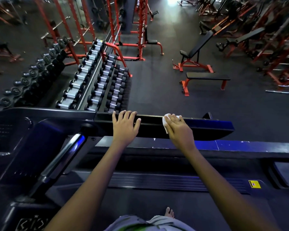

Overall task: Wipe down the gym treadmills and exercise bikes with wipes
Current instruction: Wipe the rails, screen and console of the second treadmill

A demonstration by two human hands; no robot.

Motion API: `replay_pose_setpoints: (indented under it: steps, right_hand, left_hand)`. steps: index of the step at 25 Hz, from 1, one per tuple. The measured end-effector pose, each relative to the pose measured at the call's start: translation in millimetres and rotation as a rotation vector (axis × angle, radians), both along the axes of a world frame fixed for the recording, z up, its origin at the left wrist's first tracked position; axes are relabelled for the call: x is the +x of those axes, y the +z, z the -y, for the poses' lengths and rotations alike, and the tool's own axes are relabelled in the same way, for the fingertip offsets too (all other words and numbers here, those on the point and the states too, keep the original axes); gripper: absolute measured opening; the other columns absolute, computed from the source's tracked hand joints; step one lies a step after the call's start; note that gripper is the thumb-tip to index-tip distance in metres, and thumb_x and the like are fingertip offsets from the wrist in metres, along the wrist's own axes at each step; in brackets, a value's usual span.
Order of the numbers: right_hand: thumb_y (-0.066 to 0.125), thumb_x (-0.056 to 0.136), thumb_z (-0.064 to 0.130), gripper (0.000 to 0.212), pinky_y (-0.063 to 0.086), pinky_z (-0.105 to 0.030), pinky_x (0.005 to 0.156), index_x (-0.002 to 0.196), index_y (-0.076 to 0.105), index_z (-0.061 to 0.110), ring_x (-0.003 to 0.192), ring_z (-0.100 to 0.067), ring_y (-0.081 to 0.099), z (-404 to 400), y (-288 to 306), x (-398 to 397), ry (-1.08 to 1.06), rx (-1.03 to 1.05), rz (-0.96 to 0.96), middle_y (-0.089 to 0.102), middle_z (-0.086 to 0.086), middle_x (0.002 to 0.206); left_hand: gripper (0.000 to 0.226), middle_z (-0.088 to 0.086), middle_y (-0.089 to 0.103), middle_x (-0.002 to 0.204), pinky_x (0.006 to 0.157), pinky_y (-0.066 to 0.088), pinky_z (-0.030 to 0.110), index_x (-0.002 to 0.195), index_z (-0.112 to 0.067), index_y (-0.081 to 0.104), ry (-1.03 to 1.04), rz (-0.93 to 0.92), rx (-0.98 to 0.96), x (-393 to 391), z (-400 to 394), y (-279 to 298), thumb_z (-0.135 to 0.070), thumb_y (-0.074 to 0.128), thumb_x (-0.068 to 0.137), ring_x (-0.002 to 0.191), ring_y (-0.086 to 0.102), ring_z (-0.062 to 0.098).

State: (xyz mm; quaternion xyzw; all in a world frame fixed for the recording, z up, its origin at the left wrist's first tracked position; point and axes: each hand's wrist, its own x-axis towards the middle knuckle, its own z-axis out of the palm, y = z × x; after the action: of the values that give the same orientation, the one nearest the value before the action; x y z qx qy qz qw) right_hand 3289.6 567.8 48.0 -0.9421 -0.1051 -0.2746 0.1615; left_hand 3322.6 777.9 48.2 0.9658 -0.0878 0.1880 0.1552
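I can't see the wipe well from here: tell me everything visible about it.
The wipe is white, small and crumpled, looking like thin cloth or paper. It lies on the treadmill's black top bar, pressed flat under the right hand. Only its left edge and a bit by the fingertips show. Whether it is wet or dirty cannot be told.

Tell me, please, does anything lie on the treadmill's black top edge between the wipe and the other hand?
Nothing visible does. The right hand presses the crumpled white wipe on the treadmill's black top edge; that stretch looks bare up to the left hand resting on it.
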Motion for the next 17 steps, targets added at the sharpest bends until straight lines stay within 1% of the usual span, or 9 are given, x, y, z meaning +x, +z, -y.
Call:
replay_pose_setpoints:
  steps: [2,3,5,7,9,11,13,15,17]
  right_hand:
    - [0.052,0.089,0.014,0.026,0.047,-0.045,0.093,0.107,0.067,0.003,0.100,-0.034,0.065,-16,6,8,-0.068,0.012,-0.008,0.069,-0.014,0.106]
    - [0.055,0.086,0.012,0.025,0.050,-0.043,0.090,0.106,0.067,0.003,0.096,-0.034,0.065,-21,5,8,-0.056,-0.026,0.025,0.069,-0.014,0.104]
    - [0.058,0.084,0.012,0.028,0.049,-0.034,0.091,0.109,0.066,0.003,0.103,-0.030,0.063,-13,1,0,0.040,-0.108,0.104,0.068,-0.013,0.110]
    - [0.058,0.085,0.011,0.033,0.039,-0.028,0.099,0.116,0.064,0.003,0.114,-0.026,0.058,11,-6,-13,0.079,-0.120,0.165,0.065,-0.014,0.119]
    - [0.051,0.089,0.014,0.033,0.033,-0.026,0.102,0.116,0.064,0.002,0.113,-0.026,0.059,28,-7,-14,0.008,-0.120,0.153,0.064,-0.014,0.119]
    - [0.042,0.091,0.019,0.036,0.037,-0.029,0.102,0.112,0.066,0.002,0.105,-0.029,0.064,22,-5,-3,-0.106,-0.112,0.081,0.068,-0.013,0.112]
    - [0.039,0.090,0.020,0.037,0.046,-0.033,0.094,0.106,0.067,0.003,0.098,-0.030,0.066,7,-2,7,-0.147,-0.096,0.042,0.069,-0.013,0.106]
    - [0.039,0.091,0.021,0.037,0.047,-0.036,0.094,0.110,0.066,0.003,0.104,-0.030,0.064,7,-4,3,-0.056,-0.098,0.058,0.068,-0.014,0.111]
    - [0.040,0.094,0.020,0.036,0.038,-0.035,0.103,0.116,0.063,0.003,0.111,-0.027,0.060,30,-10,-11,0.052,-0.125,0.153,0.065,-0.014,0.118]
  left_hand:
    - [0.055,0.011,0.065,0.112,0.107,0.024,0.059,0.111,-0.006,0.065,0.008,-0.096,0.006,3,8,7,-0.044,0.031,0.089,0.114,0.054,0.035]
    - [0.055,0.013,0.063,0.116,0.109,0.021,0.056,0.114,-0.004,0.063,-0.003,-0.155,0.012,4,14,11,-0.043,0.031,0.090,0.117,0.052,0.035]
    - [0.046,0.010,0.059,0.122,0.112,0.017,0.050,0.120,-0.006,0.059,-0.060,-0.211,0.034,7,28,14,-0.039,0.037,0.096,0.121,0.048,0.030]
    - [0.044,0.005,0.063,0.119,0.110,0.021,0.051,0.118,-0.009,0.061,-0.087,-0.175,0.054,3,40,11,-0.039,0.037,0.096,0.118,0.052,0.026]
    - [0.047,0.002,0.068,0.106,0.103,0.031,0.053,0.108,-0.010,0.066,-0.071,-0.071,0.031,-2,45,4,-0.041,0.034,0.093,0.106,0.059,0.026]
    - [0.043,0.001,0.069,0.100,0.099,0.037,0.051,0.102,-0.011,0.067,-0.062,0.023,0.006,-1,44,-2,-0.040,0.037,0.091,0.098,0.062,0.025]
    - [0.040,0.001,0.069,0.098,0.097,0.039,0.050,0.100,-0.011,0.068,-0.052,0.078,0.004,0,44,-4,-0.038,0.039,0.091,0.095,0.062,0.024]
    - [0.040,0.001,0.069,0.097,0.096,0.040,0.050,0.099,-0.011,0.068,-0.048,0.090,0.017,2,45,-5,-0.038,0.040,0.091,0.095,0.062,0.024]
    - [0.040,0.001,0.069,0.097,0.096,0.039,0.050,0.099,-0.011,0.068,-0.046,0.080,0.012,2,46,-7,-0.038,0.040,0.090,0.095,0.063,0.025]
